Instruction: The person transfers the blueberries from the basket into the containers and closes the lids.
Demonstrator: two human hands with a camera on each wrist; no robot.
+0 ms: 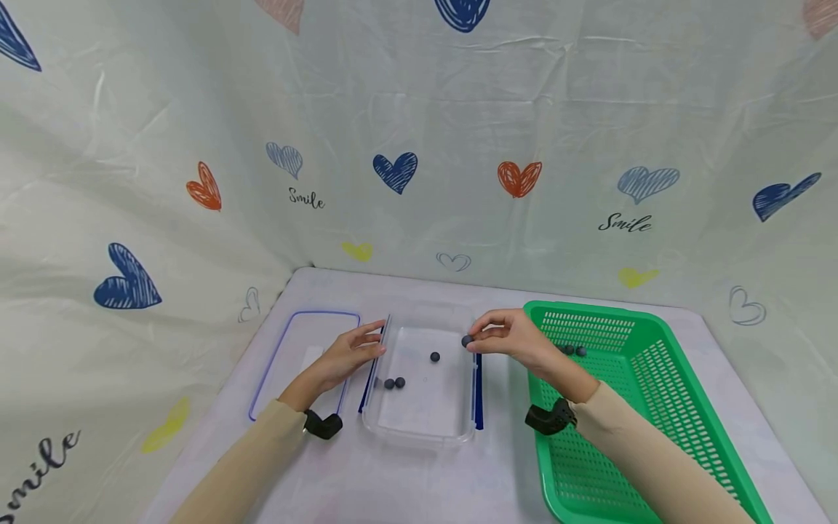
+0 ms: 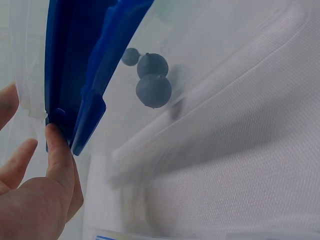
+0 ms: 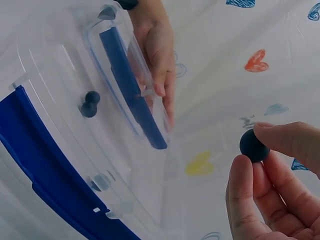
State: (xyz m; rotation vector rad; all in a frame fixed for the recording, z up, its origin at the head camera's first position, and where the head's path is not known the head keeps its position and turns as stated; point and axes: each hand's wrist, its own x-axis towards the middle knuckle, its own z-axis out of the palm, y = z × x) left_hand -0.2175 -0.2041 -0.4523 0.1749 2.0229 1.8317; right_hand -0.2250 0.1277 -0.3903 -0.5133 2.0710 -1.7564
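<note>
Judging the dark ball: seemed light, firm, faintly slippery, hardly fragile; suited a pinch across the middle. Was held between thumb and fingertips of right hand, near right rim of clear box. Had left hand loosely spread, touching left blue latch.

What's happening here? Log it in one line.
right hand: pinches dark ball near clear box | left hand: at box's left side | box: dark balls inside | green basket: dark balls inside
</note>
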